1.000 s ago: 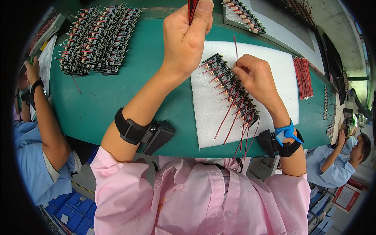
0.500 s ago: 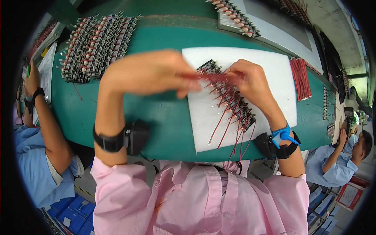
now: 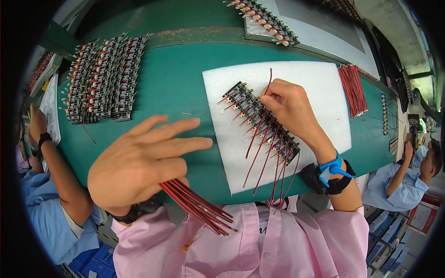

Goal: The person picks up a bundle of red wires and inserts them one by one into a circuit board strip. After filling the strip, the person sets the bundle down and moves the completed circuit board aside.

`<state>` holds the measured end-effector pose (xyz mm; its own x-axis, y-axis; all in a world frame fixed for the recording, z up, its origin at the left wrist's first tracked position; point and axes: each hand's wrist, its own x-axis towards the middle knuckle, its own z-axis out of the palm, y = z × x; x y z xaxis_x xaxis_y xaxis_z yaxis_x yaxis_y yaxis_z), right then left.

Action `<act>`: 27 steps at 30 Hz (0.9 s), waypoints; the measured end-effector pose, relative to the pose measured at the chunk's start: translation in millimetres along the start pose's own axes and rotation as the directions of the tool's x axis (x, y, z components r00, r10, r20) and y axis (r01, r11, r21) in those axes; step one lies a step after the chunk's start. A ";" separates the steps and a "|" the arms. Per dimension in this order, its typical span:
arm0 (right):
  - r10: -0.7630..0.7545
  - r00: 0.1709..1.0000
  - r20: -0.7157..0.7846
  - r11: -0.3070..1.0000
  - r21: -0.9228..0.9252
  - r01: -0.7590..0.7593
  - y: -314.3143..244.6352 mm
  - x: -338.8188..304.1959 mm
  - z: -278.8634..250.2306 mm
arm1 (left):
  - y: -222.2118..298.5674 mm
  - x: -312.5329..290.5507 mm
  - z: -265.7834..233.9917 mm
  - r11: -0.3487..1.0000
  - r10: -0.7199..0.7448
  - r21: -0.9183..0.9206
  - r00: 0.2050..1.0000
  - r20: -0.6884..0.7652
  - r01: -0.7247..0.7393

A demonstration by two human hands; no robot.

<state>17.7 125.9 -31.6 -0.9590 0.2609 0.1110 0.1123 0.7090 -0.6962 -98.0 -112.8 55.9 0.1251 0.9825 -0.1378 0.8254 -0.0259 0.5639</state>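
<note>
Green surface fills most of what I see from here, with a white foam sheet laid on it. On that foam rests the strip of circuit boards, its long axis running from 11 o'clock down to 5. The right hand is clearly nearer, leaning over the strip's 2 o'clock edge, so the boards lie toward 8 o'clock from it. Its grip is pinched on 1 thin wire, whose end pokes up toward 12.

From the left hand, well apart, the strip lies between 2 and 3 o'clock. That hand's grip is curled round a bundle of red-and-black wires trailing toward 4, while 2 fingers stretch out toward 2. Between hand and boards, I'd judge the loose wires the main hindrance: they fan toward 6 and 7, over the foam's near edge.

Stacked boards sit at 11 o'clock from the left hand; a second wire bundle lies near 3 from the right. Beyond the strip, at 1, is a grey metal case.
</note>
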 end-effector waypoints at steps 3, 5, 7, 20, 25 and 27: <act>-0.002 1.000 -0.008 1.000 -0.029 0.001 1.9 -0.8 -0.4 | -1.6 29.1 20.6 0.993 -0.025 0.112 0.994 -0.110 0.037; 0.002 1.000 -0.006 1.000 -0.030 -0.002 0.9 -1.4 -0.7 | -6.6 33.4 28.6 0.983 -0.042 0.167 0.984 -0.172 0.071; 0.013 1.000 -0.011 0.999 -0.030 -0.014 0.7 -1.5 -0.7 | -18.1 30.6 29.9 0.959 -0.084 0.246 0.973 -0.216 0.138; -0.120 0.992 -0.050 0.982 -0.155 0.111 -1.1 -2.6 3.1 | -23.4 51.3 60.2 0.954 -0.009 0.286 0.968 -0.251 0.083; -0.182 0.982 -0.056 0.968 -0.185 0.169 1.8 -1.7 4.7 | -27.0 52.1 63.7 0.963 -0.012 0.256 0.965 -0.261 0.082; -0.192 0.979 -0.067 0.967 -0.184 0.177 1.7 -1.8 5.1 | -28.8 52.1 65.2 0.961 0.002 0.265 0.961 -0.277 0.074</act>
<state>18.3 123.2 -36.6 -0.9431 0.1628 0.2900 -0.0138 0.8521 -0.5232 -79.4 -72.9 -20.7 -0.0304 0.9951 0.0942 0.9488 -0.0009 0.3159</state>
